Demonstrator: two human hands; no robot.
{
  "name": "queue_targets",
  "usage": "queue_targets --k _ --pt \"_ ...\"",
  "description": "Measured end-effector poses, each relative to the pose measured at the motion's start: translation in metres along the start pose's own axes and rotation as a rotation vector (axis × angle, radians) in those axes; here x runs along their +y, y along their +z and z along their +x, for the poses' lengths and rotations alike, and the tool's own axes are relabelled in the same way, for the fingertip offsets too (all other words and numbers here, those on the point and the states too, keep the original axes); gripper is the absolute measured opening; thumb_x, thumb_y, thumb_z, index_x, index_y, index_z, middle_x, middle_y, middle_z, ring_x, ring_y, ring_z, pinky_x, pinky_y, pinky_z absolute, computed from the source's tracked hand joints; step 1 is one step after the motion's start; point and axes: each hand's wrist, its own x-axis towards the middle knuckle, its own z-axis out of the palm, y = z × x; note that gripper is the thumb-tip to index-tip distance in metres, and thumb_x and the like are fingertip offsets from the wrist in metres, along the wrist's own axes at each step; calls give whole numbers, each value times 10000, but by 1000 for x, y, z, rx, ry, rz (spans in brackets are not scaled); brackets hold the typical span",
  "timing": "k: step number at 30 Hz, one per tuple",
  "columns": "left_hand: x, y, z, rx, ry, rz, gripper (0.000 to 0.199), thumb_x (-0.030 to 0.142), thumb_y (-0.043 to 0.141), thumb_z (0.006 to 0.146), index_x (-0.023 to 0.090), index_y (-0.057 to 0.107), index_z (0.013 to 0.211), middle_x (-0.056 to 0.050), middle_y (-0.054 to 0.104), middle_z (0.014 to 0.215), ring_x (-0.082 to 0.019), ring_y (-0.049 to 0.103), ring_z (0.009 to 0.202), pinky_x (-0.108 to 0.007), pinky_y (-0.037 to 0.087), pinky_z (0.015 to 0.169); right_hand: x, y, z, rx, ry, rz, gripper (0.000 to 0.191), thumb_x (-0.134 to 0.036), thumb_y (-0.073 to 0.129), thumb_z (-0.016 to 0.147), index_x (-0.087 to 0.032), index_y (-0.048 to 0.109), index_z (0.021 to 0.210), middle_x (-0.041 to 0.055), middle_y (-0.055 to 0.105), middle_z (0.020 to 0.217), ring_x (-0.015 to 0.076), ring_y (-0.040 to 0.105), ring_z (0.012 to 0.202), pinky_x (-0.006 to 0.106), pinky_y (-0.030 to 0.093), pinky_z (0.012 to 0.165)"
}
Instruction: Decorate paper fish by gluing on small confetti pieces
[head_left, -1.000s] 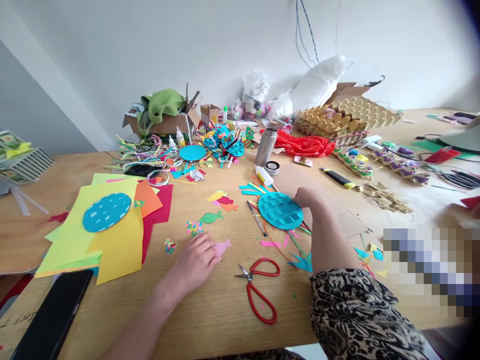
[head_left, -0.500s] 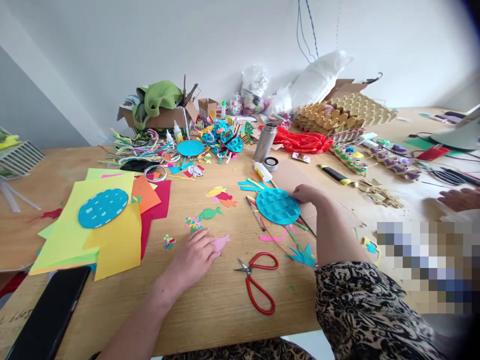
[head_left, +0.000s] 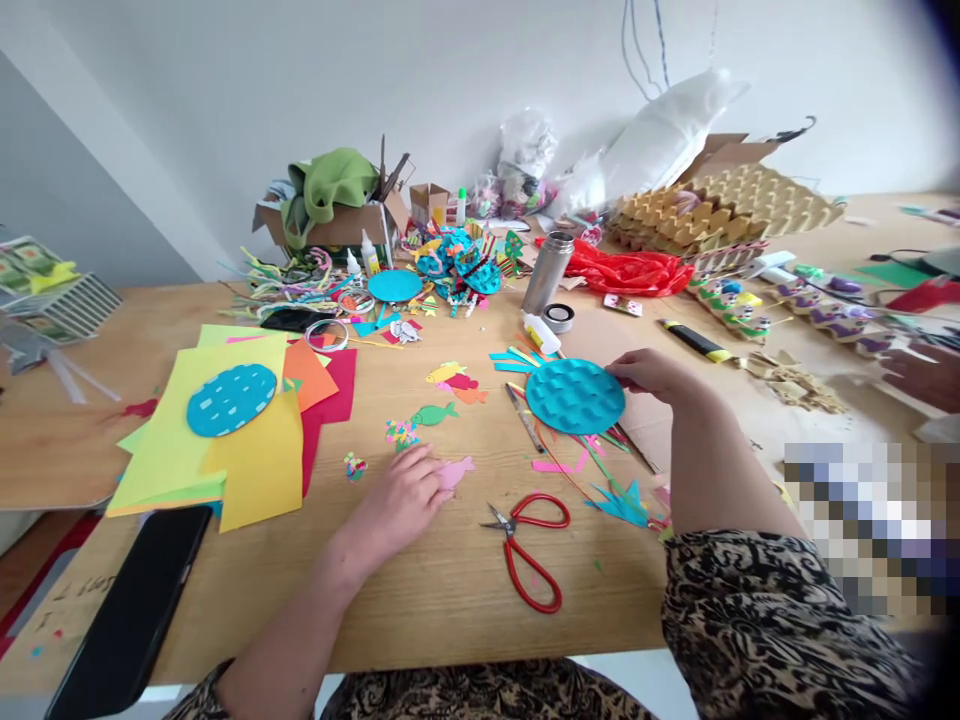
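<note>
My right hand (head_left: 646,376) pinches the right edge of a blue woven-paper oval (head_left: 575,397), which is tilted over paper strips. My left hand (head_left: 401,497) rests on the wood with its fingers spread, the fingertips beside a pink paper fish (head_left: 455,473). Above that hand are a green fish (head_left: 435,415), a yellow fish (head_left: 447,373) and a pile of small paper dots (head_left: 402,433). Red-handled scissors (head_left: 529,545) lie apart between my two arms. A pen (head_left: 525,417) touches the strips at the left of the oval.
Coloured paper sheets (head_left: 259,480) with a spotted blue oval (head_left: 232,400) and a black phone (head_left: 135,610) are at left. A steel flask (head_left: 548,275), glue bottle (head_left: 541,335) and cutter (head_left: 696,341) lie farther back. Another person's hand (head_left: 926,375) is at right.
The view has shifted, so the tabletop items appear farther right or slightly higher. My right hand still holds the blue oval, now raised a little. The other person's hand has moved.
</note>
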Motion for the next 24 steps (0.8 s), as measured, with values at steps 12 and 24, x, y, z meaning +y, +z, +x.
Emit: queue_targets --k 12,24 --pt "-3 6 -3 51 17 -21 150 207 575 912 192 712 972 -54 721 1087 -251 579 1187 -466 473 1034 -17 -5 -3 23 46 528 101 -179 561 838 -153 629 769 61 678 711 146 636 632 257 545 656" --pt "-3 2 -1 26 11 -37 170 223 571 919 202 707 1017 -46 722 1081 -250 579 1191 -475 469 1038 -24 -7 8 193 100 394 71 -181 728 704 -149 665 703 48 642 610 162 582 601 263 476 559"
